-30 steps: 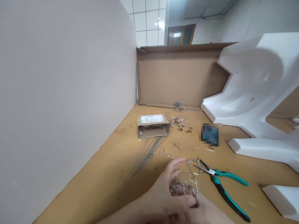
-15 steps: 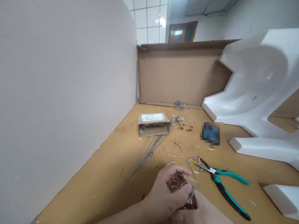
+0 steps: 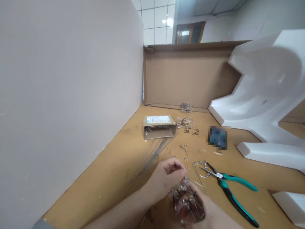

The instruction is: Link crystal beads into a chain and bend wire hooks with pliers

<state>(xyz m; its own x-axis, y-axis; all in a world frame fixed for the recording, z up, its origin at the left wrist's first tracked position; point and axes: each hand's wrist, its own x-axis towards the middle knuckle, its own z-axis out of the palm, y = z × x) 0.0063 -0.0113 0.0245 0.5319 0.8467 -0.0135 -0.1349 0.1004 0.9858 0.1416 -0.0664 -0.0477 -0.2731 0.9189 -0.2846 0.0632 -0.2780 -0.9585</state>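
My right hand (image 3: 209, 211) lies palm up at the bottom of the view and cups a tangle of thin wire pieces and rings (image 3: 187, 200). My left hand (image 3: 166, 176) hovers just above and left of that tangle, fingertips pinched together on one of the wire pieces. Both hands rest low over the brown table (image 3: 100, 187). Green-handled needle-nose pliers (image 3: 228, 189) lie on the table just to the right of my hands, tips pointing toward several loose rings (image 3: 199, 165).
A small open cardboard box (image 3: 159, 126) spills straight wires (image 3: 152, 152) toward me. Piles of metal rings (image 3: 186, 122) lie behind it. A white wall stands at left, a cardboard sheet (image 3: 188, 76) at the back, and white foam blocks (image 3: 267, 95) at right.
My left hand, first open over the wire bundle, closed on it and has now lifted up and left in a pinch. My right palm has turned up under the tangle.
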